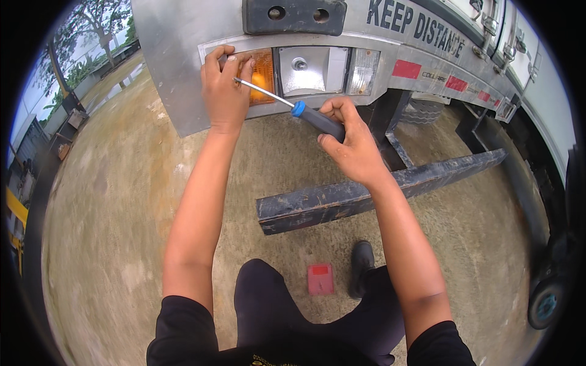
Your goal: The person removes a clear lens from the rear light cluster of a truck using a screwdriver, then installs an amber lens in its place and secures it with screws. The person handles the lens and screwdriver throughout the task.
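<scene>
A screwdriver (323,124) with a black and blue handle is in my right hand (354,141), its fingers closed round the grip. The metal shaft slants up and left, its tip beside my left hand (224,91). The fingers of that hand are bent against the left side of an amber lens (262,79), holding it at the rear lamp unit. My hand covers the lens's left edge, so any screw there is hidden. Right of the amber part is an uncovered lamp housing with a silvery reflector (317,76) and a bulb. A clear lens (364,72) sits at the right end.
A black rubber bumper block (294,17) is fixed above the lamp on the truck's metal rear panel (174,67). Below runs a dark steel bar (329,204). A red lens (320,279) lies on the concrete floor between my legs, near my boot (362,268).
</scene>
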Demonstrator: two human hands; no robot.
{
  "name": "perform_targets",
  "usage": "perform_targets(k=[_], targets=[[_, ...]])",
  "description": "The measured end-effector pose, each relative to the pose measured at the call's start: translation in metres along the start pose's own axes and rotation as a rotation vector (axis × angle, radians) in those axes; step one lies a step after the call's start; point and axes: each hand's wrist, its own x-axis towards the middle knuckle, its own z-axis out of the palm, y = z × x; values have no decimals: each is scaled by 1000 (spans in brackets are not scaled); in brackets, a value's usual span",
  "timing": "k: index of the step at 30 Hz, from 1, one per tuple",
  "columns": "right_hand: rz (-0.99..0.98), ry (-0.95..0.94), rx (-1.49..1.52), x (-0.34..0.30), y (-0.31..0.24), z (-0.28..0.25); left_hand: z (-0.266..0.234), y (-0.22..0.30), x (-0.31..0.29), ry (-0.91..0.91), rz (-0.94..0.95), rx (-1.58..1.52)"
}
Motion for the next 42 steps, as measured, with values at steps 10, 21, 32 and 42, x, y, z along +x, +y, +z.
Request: perform_targets(k=[10, 21, 32, 42], targets=[[-57, -4, 103, 14, 21, 12, 7, -2, 6, -50, 15, 161], [-115, 142, -186, 8, -33, 8, 5, -14, 6, -19, -7, -8], [-148, 100, -611, 23, -85, 9, 9, -15, 2, 33, -10, -30], [-196, 121, -781, 27, -109, 23, 8, -15, 0, 14, -35, -22]])
